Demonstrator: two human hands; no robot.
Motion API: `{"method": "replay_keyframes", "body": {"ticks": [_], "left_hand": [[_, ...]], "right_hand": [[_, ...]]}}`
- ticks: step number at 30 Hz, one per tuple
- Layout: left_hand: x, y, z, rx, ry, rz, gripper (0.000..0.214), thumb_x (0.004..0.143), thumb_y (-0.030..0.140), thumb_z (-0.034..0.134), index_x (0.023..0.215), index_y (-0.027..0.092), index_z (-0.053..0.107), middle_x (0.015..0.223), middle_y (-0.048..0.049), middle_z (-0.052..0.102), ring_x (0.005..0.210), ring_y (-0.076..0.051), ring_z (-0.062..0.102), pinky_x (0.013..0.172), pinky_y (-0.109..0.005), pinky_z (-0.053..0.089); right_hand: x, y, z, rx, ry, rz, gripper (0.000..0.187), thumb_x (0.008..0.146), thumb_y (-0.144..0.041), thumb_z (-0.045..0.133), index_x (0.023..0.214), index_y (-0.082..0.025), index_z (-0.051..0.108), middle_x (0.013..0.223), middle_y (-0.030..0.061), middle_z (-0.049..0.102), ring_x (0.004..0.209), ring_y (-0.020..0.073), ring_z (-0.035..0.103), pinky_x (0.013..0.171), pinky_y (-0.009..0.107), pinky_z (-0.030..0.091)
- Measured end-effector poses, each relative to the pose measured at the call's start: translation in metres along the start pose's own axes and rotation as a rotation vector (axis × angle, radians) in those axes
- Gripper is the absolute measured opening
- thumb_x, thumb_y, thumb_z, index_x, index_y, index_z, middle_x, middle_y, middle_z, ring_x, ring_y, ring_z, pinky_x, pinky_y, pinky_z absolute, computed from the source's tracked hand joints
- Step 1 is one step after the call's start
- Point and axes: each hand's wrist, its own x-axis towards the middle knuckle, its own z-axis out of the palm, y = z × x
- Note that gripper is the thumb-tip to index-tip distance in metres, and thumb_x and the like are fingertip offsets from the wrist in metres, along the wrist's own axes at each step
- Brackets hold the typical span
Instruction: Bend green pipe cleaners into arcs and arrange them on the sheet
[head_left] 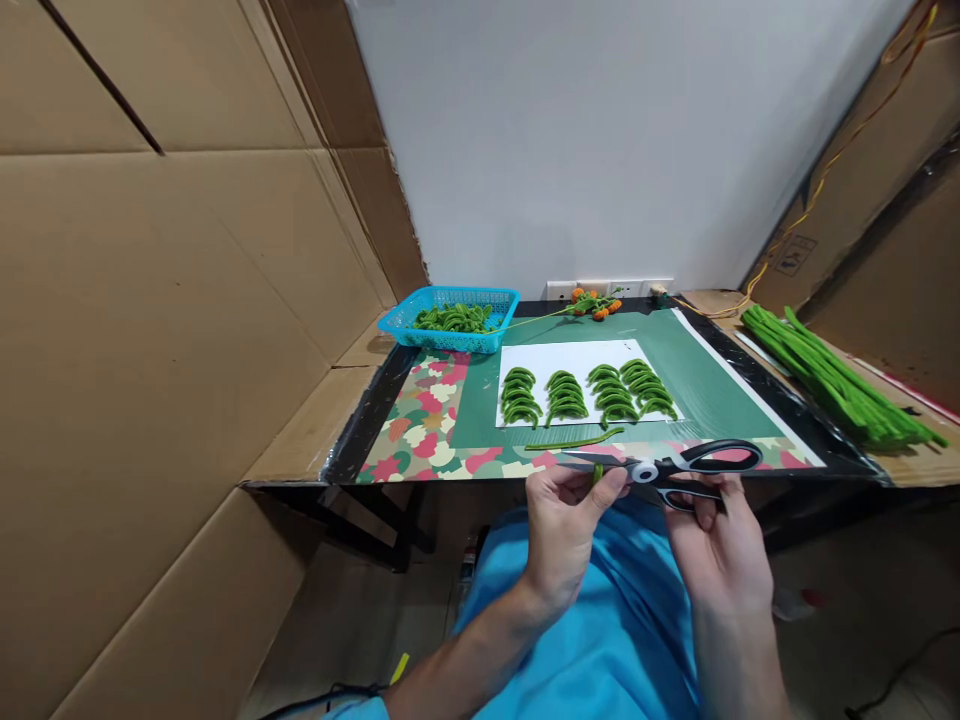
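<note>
My left hand [564, 525] pinches a short green pipe-cleaner piece [598, 473] at the table's near edge. My right hand [716, 545] grips the black handles of a pair of scissors [667, 466], whose blades point left, right beside the piece. A longer green pipe-cleaner strip [574, 441] lies on the mat just beyond. On a white sheet [577, 356] sit several rows of curved green pieces [589, 393].
A blue basket [450, 318] with green pieces stands at the back left. A bundle of long green pipe cleaners [836, 375] lies on the right. An orange and green flower craft [595, 302] rests by the wall. Cardboard walls enclose both sides.
</note>
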Motion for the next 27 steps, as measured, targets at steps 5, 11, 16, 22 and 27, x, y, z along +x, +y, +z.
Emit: {"method": "replay_keyframes", "body": {"ticks": [5,11,16,22,27], "left_hand": [[0.002,0.027,-0.003,0.026,-0.005,0.056,0.022,0.078,0.033,0.093,0.089,0.016,0.086,0.088,-0.0077,0.084,0.077,-0.018,0.078,0.077,-0.027,0.066],[0.003,0.038,-0.010,0.078,-0.034,0.076,0.024,0.078,0.034,0.093,0.091,0.014,0.086,0.088,-0.0090,0.084,0.077,-0.020,0.079,0.077,-0.030,0.067],[0.004,0.041,-0.010,0.075,-0.068,0.069,0.024,0.078,0.032,0.093,0.090,0.013,0.085,0.086,-0.0084,0.084,0.074,-0.019,0.079,0.074,-0.027,0.067],[0.007,0.046,-0.009,0.123,-0.126,0.008,0.033,0.085,0.041,0.087,0.099,0.011,0.083,0.092,-0.0109,0.084,0.078,-0.023,0.082,0.071,-0.027,0.067],[0.013,0.052,-0.014,0.160,-0.153,0.014,0.034,0.085,0.042,0.087,0.097,0.011,0.082,0.087,-0.0087,0.083,0.074,-0.021,0.080,0.070,-0.027,0.066]], "right_hand": [[-0.005,-0.012,-0.002,-0.009,0.014,0.026,0.048,0.088,-0.067,0.076,0.079,-0.021,0.064,0.061,-0.0090,0.058,0.048,0.0085,0.049,0.065,0.031,0.061],[-0.007,-0.012,-0.013,-0.151,-0.137,-0.040,0.058,0.068,-0.072,0.089,0.079,-0.019,0.068,0.061,-0.0069,0.058,0.045,0.0059,0.047,0.039,0.017,0.040],[-0.010,-0.012,-0.007,-0.254,-0.372,0.150,0.084,0.062,-0.099,0.066,0.054,-0.017,0.053,0.064,0.0034,0.061,0.042,0.0078,0.047,0.033,0.019,0.030],[-0.021,-0.010,0.003,-0.218,-0.677,0.337,0.093,0.064,-0.111,0.033,0.068,-0.021,0.059,0.050,-0.0011,0.046,0.042,0.0136,0.041,0.045,0.031,0.046],[-0.027,-0.007,0.006,-0.227,-0.857,0.397,0.102,0.064,-0.112,0.014,0.075,-0.023,0.063,0.061,0.0062,0.057,0.056,0.0244,0.056,0.060,0.042,0.055]]}}
